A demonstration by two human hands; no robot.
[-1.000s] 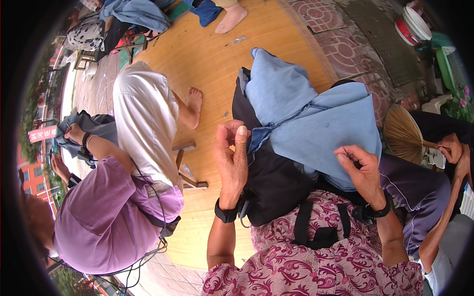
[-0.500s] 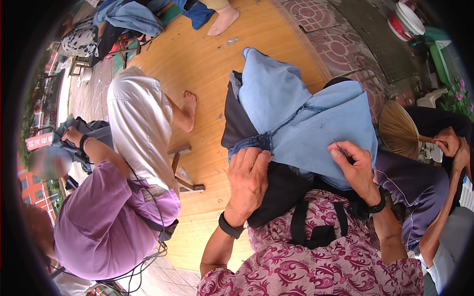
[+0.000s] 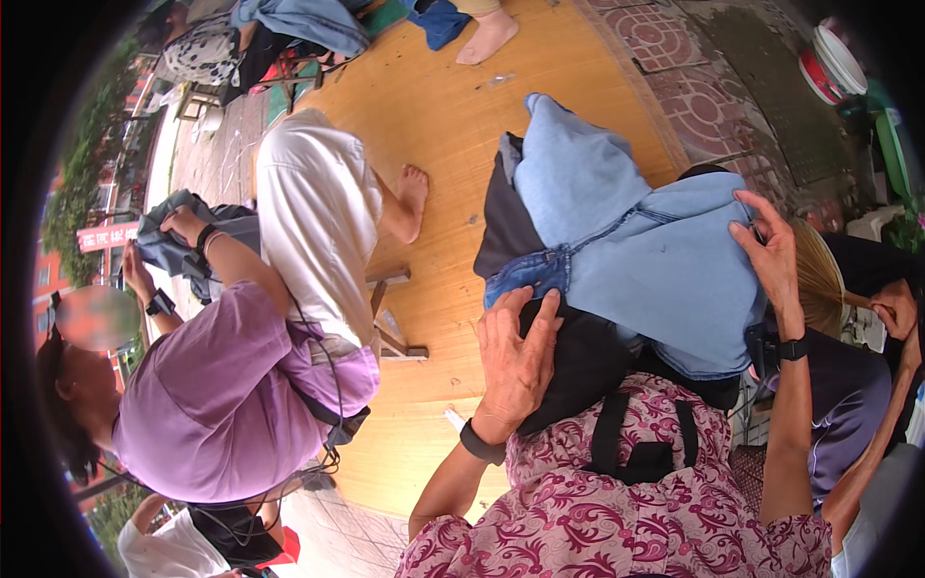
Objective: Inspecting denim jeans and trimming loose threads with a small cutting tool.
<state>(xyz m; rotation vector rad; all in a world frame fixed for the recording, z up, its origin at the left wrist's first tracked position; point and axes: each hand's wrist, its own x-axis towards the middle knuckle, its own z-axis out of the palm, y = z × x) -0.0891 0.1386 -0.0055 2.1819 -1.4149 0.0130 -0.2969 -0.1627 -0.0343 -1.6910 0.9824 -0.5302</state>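
A light blue denim garment (image 3: 655, 275) with a dark seam lies spread across my lap, over black cloth (image 3: 578, 356). At its left side is a darker blue waistband-like strip (image 3: 525, 275). My left hand (image 3: 517, 361) rests at that strip and the black cloth, thumb and fingers apart. Along the garment's far right edge my right hand (image 3: 774, 255) touches the cloth, its thumb and forefinger spread. I make out nothing held in either hand. Black bands circle both my wrists.
At left, a person in a purple shirt (image 3: 207, 385) handles dark cloth (image 3: 198, 241). A small wooden stool (image 3: 385, 313) stands on the yellow mat (image 3: 438, 328). Close on my right, another person's hand (image 3: 896, 308) holds a woven fan (image 3: 817, 284). A white bucket (image 3: 836, 63) is at far right.
My right hand has moved away from me to the garment's far right edge, its thumb and forefinger now apart. My left hand's fingers have spread. The view has shifted left.
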